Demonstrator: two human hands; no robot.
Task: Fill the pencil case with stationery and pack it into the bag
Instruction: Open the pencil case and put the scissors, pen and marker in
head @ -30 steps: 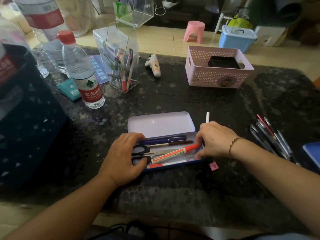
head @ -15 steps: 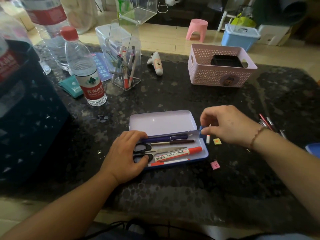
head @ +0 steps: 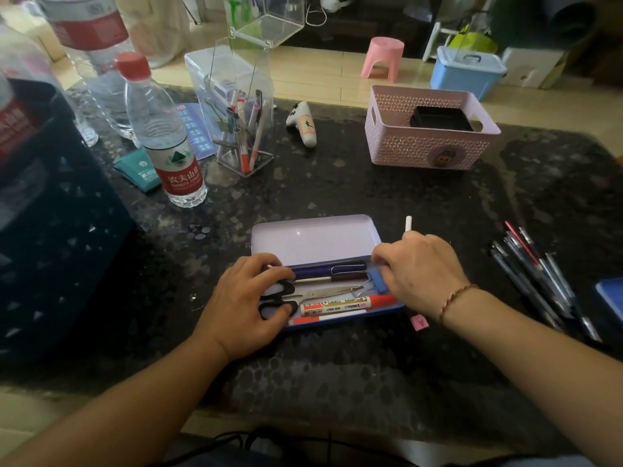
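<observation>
From the head camera, an open pencil case [head: 323, 271] lies flat on a dark speckled table [head: 337, 197], its pale lid [head: 315, 238] folded back away from the person. Inside the tray lie a dark blue pen [head: 328, 268], a slimmer brown pen [head: 332, 278], black-handled scissors [head: 279, 298], and a red-capped whiteboard marker [head: 347, 304]. The left hand [head: 247, 305] rests on the case's left end, fingers loosely curled over the scissor handles and not visibly gripping anything. The right hand [head: 421, 273] is at the case's right end, its fingers pinched down on a blue binder clip [head: 377, 281] that sits in the tray beside the pen tips; a white stick [head: 408, 224] pokes up past the knuckles, though whether the hand holds it cannot be told. A small pink eraser [head: 419, 322] lies on the table just below the case's right corner. A bundle of pens [head: 536, 281] lies well apart to the right. Farther back stand a pink basket [head: 428, 146], a clear pen holder [head: 244, 129] and a water bottle [head: 161, 136]. A dark bag [head: 50, 214] sits at the left edge.
</observation>
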